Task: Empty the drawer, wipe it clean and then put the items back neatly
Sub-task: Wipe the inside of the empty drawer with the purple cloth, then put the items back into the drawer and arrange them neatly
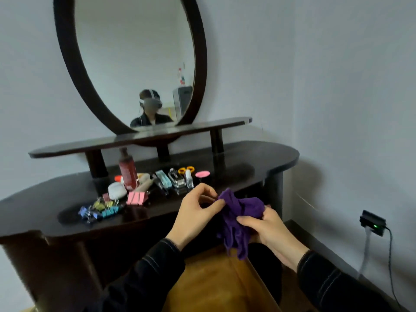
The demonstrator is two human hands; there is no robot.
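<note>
A crumpled purple cloth [238,212] hangs in front of the dark dressing table [247,158]. My left hand [195,212] pinches its upper left edge between thumb and fingers. My right hand [267,226] grips the cloth's right side, thumb across the front. Below my hands the open wooden drawer [211,287] shows a bare orange-brown bottom. On the tabletop lie the drawer's items: coloured binder clips [105,208], pink clips [136,197], a red bottle [127,172], a white round case [117,191], staplers [175,180], orange-handled scissors [186,170] and a pink lid [202,174].
An oval mirror [135,59] stands on a raised shelf [139,136] at the table's back. The wall closes in on the right, with a black plug adapter [372,222] and cable low down. The tabletop's right part is bare.
</note>
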